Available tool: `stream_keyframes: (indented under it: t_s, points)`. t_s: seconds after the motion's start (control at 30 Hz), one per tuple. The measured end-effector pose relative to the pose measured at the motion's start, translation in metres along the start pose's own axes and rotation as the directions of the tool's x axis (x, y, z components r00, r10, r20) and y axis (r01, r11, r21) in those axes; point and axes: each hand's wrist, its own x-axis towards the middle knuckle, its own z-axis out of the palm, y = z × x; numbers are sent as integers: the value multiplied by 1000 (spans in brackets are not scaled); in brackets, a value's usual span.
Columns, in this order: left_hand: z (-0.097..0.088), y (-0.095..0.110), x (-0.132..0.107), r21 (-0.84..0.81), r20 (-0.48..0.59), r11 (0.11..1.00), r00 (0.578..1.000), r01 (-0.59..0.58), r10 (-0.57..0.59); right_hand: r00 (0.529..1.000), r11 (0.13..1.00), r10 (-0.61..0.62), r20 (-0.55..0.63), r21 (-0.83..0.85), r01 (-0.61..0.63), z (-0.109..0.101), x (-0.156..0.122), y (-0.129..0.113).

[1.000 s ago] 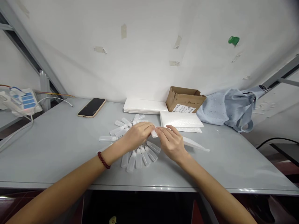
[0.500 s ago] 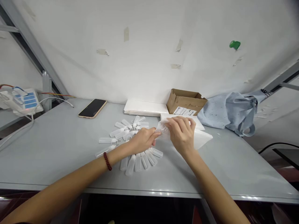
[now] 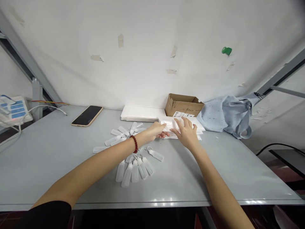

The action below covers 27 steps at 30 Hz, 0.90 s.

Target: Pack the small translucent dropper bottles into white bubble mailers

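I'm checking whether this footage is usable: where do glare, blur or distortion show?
Head view: bright glints along the front edge of the table, a milder sheen on the white packet; head view: writing on the cardboard box soft, hard to read; head view: the grey post at left slants steeply, possibly wide-angle distortion.

White wall (image 3: 143,19), grey table (image 3: 47,165), metal frame (image 3: 28,59)

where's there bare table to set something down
Bare table lies left of the small bottles, nearer than the phone; between the bottles and the right forearm; and right of that forearm, in front of the blue cloth. It's crowded among the bottles and at the back, where white packets, a box and the cloth sit close together.
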Motion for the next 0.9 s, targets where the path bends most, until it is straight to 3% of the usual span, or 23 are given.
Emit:
stream_keyframes:
  t_s: [0.13,0.27,0.37,0.47,0.57,0.67,0.77,0.9]
  points:
    - [-2,-1,1,156,0,987,1000,26,-26,986,1000,22,167,-5,-22,2,-1,6]
    - [-11,0,3,381,-67,924,997,-6,34,975,999,31,222,-48,-21,-1,1,6]
    - [-31,0,6,584,-166,811,973,-33,159,978,995,42,204,-95,-23,-1,2,0]
    - [-62,0,9,784,-243,619,894,-48,377,987,992,31,155,-125,-11,1,2,-5]
    - [-90,-2,11,906,-170,418,842,-71,512,992,990,40,116,-139,-23,2,1,-7]
    - [-108,-6,13,961,-67,261,833,-95,549,993,989,50,107,-144,-35,1,0,-6]
    - [-113,-9,15,983,28,137,836,-123,548,996,988,41,77,-155,-28,1,-1,-6]
    - [-105,-12,15,990,106,20,838,-138,535,999,979,33,35,-202,-26,4,-2,-8]
